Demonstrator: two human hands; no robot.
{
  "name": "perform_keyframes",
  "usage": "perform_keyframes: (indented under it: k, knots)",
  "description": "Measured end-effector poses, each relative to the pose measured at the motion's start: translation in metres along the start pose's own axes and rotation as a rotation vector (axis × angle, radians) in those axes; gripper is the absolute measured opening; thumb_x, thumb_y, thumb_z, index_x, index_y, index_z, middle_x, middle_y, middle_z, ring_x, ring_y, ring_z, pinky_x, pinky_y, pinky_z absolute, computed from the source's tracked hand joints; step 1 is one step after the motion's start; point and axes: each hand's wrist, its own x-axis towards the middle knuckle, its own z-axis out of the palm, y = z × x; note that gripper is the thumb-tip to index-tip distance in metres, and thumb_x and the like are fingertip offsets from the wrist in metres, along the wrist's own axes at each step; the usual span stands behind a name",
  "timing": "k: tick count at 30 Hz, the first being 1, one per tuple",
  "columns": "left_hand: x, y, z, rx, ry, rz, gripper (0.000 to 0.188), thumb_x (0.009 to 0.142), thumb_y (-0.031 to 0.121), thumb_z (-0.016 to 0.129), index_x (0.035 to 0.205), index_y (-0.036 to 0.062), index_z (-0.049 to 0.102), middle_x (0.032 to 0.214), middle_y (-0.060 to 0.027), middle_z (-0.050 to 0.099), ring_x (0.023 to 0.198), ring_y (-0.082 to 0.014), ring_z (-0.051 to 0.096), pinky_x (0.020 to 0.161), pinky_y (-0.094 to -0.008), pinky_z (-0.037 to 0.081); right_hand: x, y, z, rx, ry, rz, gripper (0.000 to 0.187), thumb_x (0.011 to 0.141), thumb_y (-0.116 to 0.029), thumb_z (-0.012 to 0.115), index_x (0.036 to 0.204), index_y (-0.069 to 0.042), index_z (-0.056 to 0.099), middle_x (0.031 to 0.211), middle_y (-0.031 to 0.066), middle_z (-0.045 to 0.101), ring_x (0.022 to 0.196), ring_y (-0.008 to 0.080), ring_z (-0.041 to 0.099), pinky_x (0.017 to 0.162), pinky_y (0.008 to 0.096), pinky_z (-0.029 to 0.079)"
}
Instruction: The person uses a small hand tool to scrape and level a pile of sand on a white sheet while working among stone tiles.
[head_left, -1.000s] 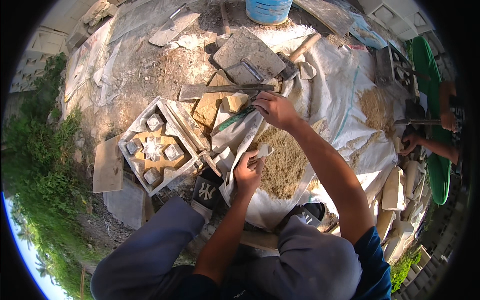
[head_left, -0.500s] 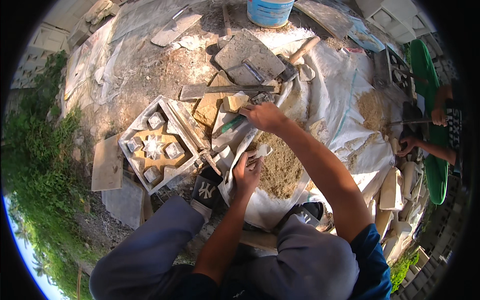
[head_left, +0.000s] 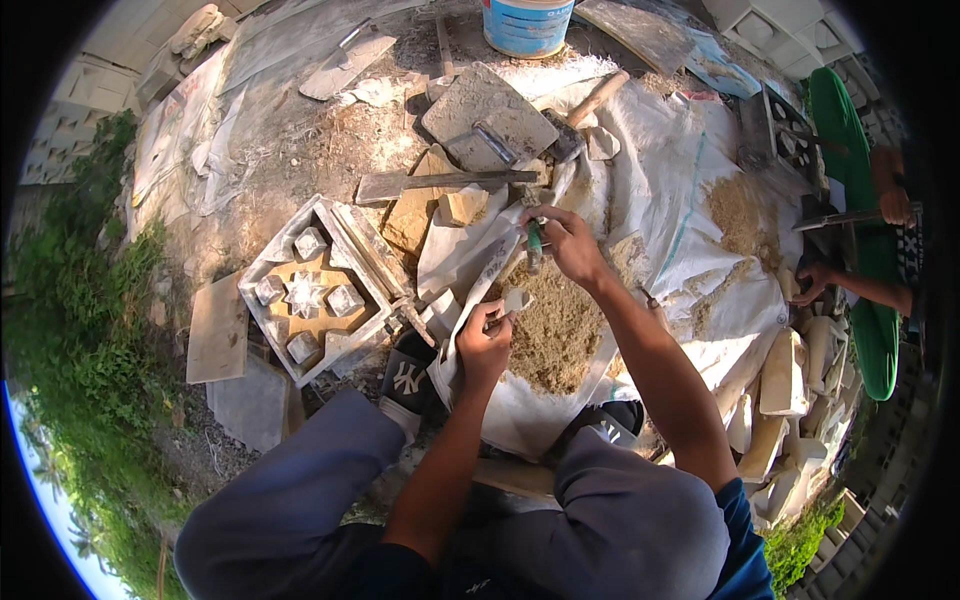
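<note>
My right hand (head_left: 570, 248) grips a small tool with a green handle (head_left: 534, 238) above the heap of sand (head_left: 558, 340); its working end is hard to make out. Lower down, my left hand (head_left: 484, 345) pinches a small whitish stone piece (head_left: 517, 299) at the sand's left edge. The sand lies on a white woven sack (head_left: 530, 418) between my feet. To the left rests a square frame (head_left: 258, 322) with a pale star (head_left: 306, 294) and several faceted blocks around it.
Beyond my hands lie a wooden bar (head_left: 440, 180), a yellowish stone block (head_left: 463, 207), a flat slab (head_left: 485, 110) and a hammer (head_left: 585, 115). A blue bucket (head_left: 527, 28) stands farther off. Stone pieces (head_left: 783, 375) pile up at right, near another person's hand (head_left: 815, 283).
My right hand has taken up the green-handled tool from beside the yellowish block and brought it right, over the sand. My left hand keeps the whitish piece, almost in place.
</note>
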Motion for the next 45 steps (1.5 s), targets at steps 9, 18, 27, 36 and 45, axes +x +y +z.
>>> perform_keyframes:
  k: [9, 18, 27, 36, 45]
  knots:
    - [-0.002, 0.007, 0.008, 0.162, 0.074, 0.162, 0.023, 0.086, 0.002, 0.079, 0.107, 0.0007, 0.071, 0.095, -0.0133, 0.076, 0.084, -0.0188, 0.075, 0.075, -0.0316, 0.061, -0.125, -0.02, 0.007, 0.446, 0.138, 0.293, 0.032, 0.109, -0.024, 0.056, 0.137, -0.007, 0.05, 0.087, 0.0072, 0.062, 0.06, 0.0105, 0.051, 0.053, 0.0291, 0.048]
    - [0.007, 0.018, 0.051, 0.453, -0.025, 0.055, 0.018, 0.087, 0.011, 0.081, 0.099, 0.003, 0.07, 0.089, -0.0165, 0.073, 0.077, -0.0341, 0.071, 0.072, -0.0416, 0.055, -0.23, 0.053, 0.038, 0.071, 0.29, 0.37, 0.054, 0.112, -0.043, 0.044, 0.09, 0.003, 0.06, 0.066, 0.0169, 0.053, 0.062, 0.0314, 0.054, 0.065, 0.0449, 0.046]
    - [0.012, 0.022, 0.053, 0.555, -0.154, 0.271, 0.018, 0.088, 0.005, 0.074, 0.099, 0.0005, 0.061, 0.093, -0.0238, 0.067, 0.087, -0.0469, 0.066, 0.074, -0.0536, 0.052, -0.195, 0.067, 0.044, -0.162, 0.254, 0.443, 0.06, 0.111, -0.043, 0.045, 0.083, 0.007, 0.061, 0.073, 0.0324, 0.06, 0.071, 0.0526, 0.059, 0.069, 0.0554, 0.045]
    - [0.016, 0.038, 0.045, 0.641, -0.285, 0.203, 0.024, 0.088, 0.004, 0.073, 0.105, 0.0004, 0.057, 0.098, -0.0251, 0.067, 0.093, -0.0487, 0.066, 0.077, -0.0559, 0.051, -0.19, 0.039, 0.021, 0.033, 0.176, 0.456, 0.063, 0.11, -0.048, 0.043, 0.086, 0.006, 0.064, 0.079, 0.0342, 0.064, 0.084, 0.0534, 0.064, 0.078, 0.0587, 0.047]
    - [0.017, 0.031, 0.032, 0.714, -0.323, 0.173, 0.022, 0.089, 0.004, 0.072, 0.107, 0.0019, 0.06, 0.103, -0.0238, 0.069, 0.097, -0.0475, 0.066, 0.08, -0.0553, 0.052, -0.19, 0.05, 0.039, -0.08, 0.09, 0.498, 0.061, 0.11, -0.048, 0.043, 0.088, 0.004, 0.064, 0.077, 0.0328, 0.063, 0.081, 0.0541, 0.064, 0.076, 0.0581, 0.048]
